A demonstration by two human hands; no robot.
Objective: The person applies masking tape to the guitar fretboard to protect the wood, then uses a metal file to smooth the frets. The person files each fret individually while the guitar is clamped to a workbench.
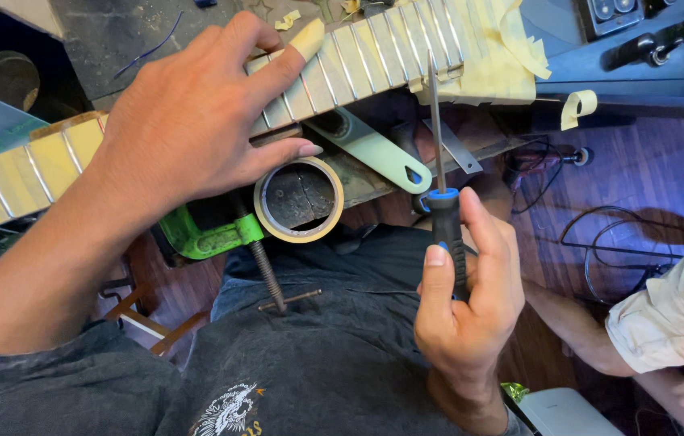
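Across the surface's [116, 40] near edge lies one guitar neck [342, 64], its frets silver, the wood between them masked in pale yellow tape. One left hand [188, 121] rests on it, fingers loosely spread, pressing down. One right hand [463, 299] is closed around one screwdriver [444, 218] with a black, blue-trimmed handle, shaft upright, tip near the frets. One masking tape roll [299, 199], one green clamp [209, 234] and one mint-green flat tool [374, 149] sit below the neck

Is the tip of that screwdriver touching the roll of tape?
No, the screwdriver in the right hand points up toward the taped guitar neck, apart from the tape roll.
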